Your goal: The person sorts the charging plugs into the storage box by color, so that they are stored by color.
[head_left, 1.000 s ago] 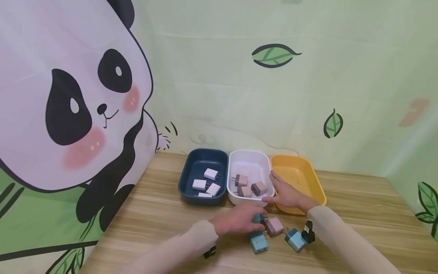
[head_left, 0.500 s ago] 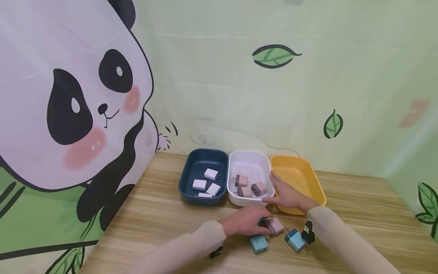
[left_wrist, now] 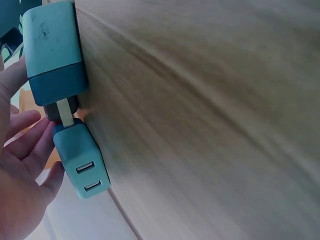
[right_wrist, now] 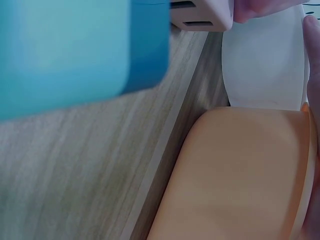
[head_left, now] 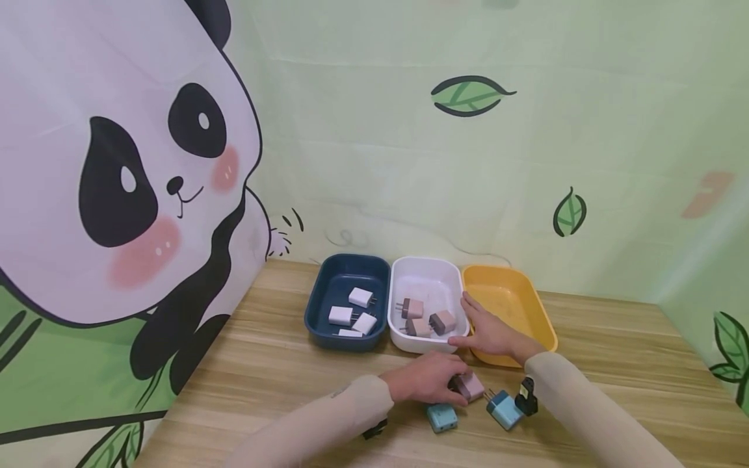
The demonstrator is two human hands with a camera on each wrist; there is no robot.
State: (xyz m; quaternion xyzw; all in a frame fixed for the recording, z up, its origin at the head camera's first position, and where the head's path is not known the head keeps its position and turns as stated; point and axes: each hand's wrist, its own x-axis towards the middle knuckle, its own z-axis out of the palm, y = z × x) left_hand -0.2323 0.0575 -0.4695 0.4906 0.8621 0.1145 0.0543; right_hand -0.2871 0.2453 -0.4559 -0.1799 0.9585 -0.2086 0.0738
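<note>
Two slots (left_wrist: 85, 167) mark a blue plug (left_wrist: 75, 146) that the left wrist view shows and the head view hides. The left hand (head_left: 428, 379) pinches the pink plug (head_left: 471, 387) on the surface (head_left: 281, 312); the right hand (head_left: 490, 333), fingers straight, touches the white bin (head_left: 415, 344).

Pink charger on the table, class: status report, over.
Left hand at pink charger, grip unclear. Right hand on white tray's rim. Charger on table. Two blue chargers close by.
</note>
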